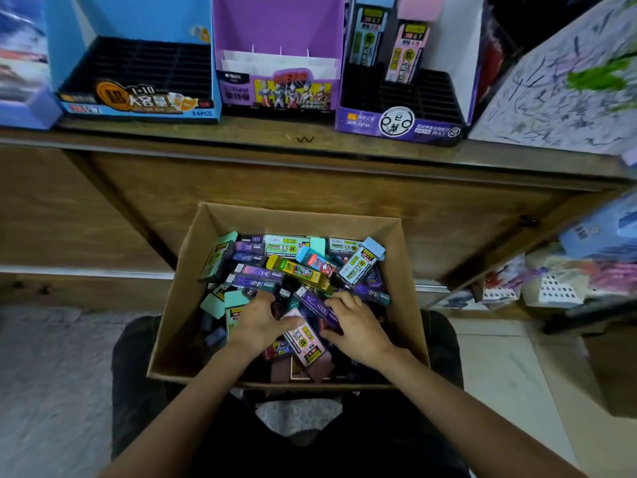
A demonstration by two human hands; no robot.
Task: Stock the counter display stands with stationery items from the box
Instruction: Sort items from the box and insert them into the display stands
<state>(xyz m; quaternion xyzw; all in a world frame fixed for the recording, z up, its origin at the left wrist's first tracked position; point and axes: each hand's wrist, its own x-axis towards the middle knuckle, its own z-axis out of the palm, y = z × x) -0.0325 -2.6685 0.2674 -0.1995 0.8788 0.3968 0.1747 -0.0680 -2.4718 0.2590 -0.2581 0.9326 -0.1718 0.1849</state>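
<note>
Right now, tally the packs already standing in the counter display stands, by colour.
Blue pack: 1
Pink pack: 1
Total: 2, both in the right purple stand; the blue stand shows none in its slots.

**Colour key.** Cardboard box (179, 305): plain brown. Inside it:
- a yellow pack (298, 270) with a green label and printed cartoon figures
- a pink pack (306, 334) with a yellow-and-black label
- a purple pack (319, 307) with pale line art, under my right hand (356, 327)
- mint-green packs (215, 305)
- a pale-blue pack (362, 262) with a white-and-green label

Left display stand (69, 46): sky blue, black grid tray, orange-and-white lettering. Middle display stand (275, 22): purple, white dividers, a yellow strip of red-and-silver hero figures. Right display stand (358, 124): violet front, white round sticker, black grid. Counter (241, 132): brown wood grain. Scribble sheet (558, 98): white, marked in black, purple and green. My trousers (138, 374): black.
</note>
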